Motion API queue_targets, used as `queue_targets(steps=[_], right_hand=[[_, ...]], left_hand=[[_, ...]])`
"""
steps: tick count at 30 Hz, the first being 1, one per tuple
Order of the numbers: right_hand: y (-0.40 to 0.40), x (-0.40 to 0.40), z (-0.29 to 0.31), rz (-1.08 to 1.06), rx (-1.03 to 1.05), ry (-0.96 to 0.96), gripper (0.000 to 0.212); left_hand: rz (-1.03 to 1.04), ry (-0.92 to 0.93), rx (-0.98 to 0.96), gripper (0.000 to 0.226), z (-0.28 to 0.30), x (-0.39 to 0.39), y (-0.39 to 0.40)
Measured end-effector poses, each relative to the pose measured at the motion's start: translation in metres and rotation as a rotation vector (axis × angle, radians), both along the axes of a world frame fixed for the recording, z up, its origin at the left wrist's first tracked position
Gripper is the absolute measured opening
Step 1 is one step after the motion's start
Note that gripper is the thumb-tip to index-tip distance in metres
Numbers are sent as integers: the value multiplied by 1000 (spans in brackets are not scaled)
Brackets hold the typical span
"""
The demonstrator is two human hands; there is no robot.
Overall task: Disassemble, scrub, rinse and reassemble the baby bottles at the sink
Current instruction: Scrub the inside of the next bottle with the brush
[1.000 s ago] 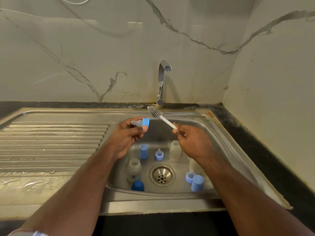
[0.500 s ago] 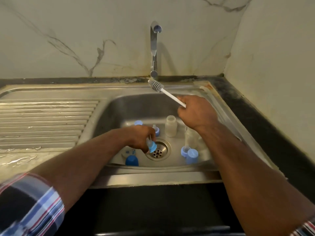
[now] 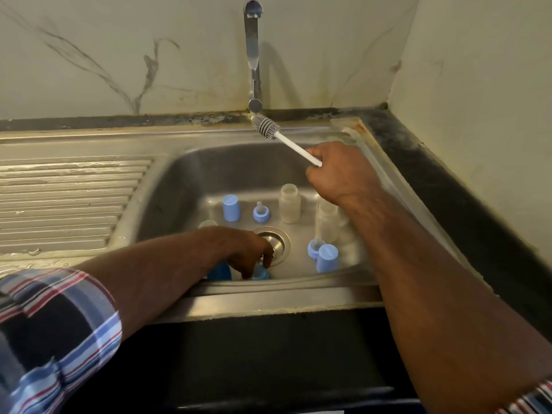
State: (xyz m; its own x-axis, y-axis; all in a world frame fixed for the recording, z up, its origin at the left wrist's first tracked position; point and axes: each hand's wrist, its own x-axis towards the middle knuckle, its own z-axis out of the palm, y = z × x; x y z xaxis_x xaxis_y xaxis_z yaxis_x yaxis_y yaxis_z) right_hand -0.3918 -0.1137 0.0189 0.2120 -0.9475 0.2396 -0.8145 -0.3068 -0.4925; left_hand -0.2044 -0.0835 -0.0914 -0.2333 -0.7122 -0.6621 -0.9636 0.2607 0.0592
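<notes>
My right hand (image 3: 340, 171) grips the white handle of a bottle brush (image 3: 265, 127), whose grey head points up toward the tap base. My left hand (image 3: 254, 255) reaches down to the sink floor near the front wall, its fingertips on a blue collar with teat (image 3: 260, 274) beside a dark blue cap (image 3: 219, 271). On the sink floor stand a light blue cap (image 3: 231, 207), another blue collar with teat (image 3: 261, 213), two clear bottles (image 3: 289, 206) (image 3: 327, 222), and a blue collar (image 3: 313, 248) next to a light blue cap (image 3: 327, 258).
The steel sink (image 3: 185, 180) has a round drain (image 3: 277, 242) in the middle. A ribbed draining board (image 3: 68, 201) lies to the left. The tap (image 3: 254, 55) rises at the back. A dark counter (image 3: 466, 198) and a wall close the right side.
My left hand has carried the blue collar with teat from chest height down to the sink floor near the front. The right hand with the brush has stayed raised. The view tilted down.
</notes>
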Motion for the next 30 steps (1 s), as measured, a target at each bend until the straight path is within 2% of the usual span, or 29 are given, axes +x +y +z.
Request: queue_targets(steps=[4, 7, 11, 14, 17, 19, 25, 30], right_hand=[[-1, -3, 2, -29, 2, -8, 33], [-2, -7, 4, -48, -19, -3, 30], [-4, -15, 9, -101, -28, 60, 27], [-4, -19, 10, -153, -58, 100, 28], [-4, -18, 8, -164, -47, 110, 28], [-6, -16, 7, -161, -28, 105, 28], [-9, -14, 6, -158, -9, 107, 27], [-6, -12, 8, -155, 4, 96, 29]], left_hand=[[59, 32, 90, 71, 8, 1, -2], [121, 75, 99, 66, 20, 2, -7], [135, 186, -131, 51, 38, -12, -21], [199, 303, -242, 51, 40, -35, -36], [255, 412, -270, 64, 38, -61, -48], [263, 416, -262, 71, 36, -76, -55], [192, 351, -383, 72, 18, -98, -70], [236, 474, -423, 60, 16, -97, -68]])
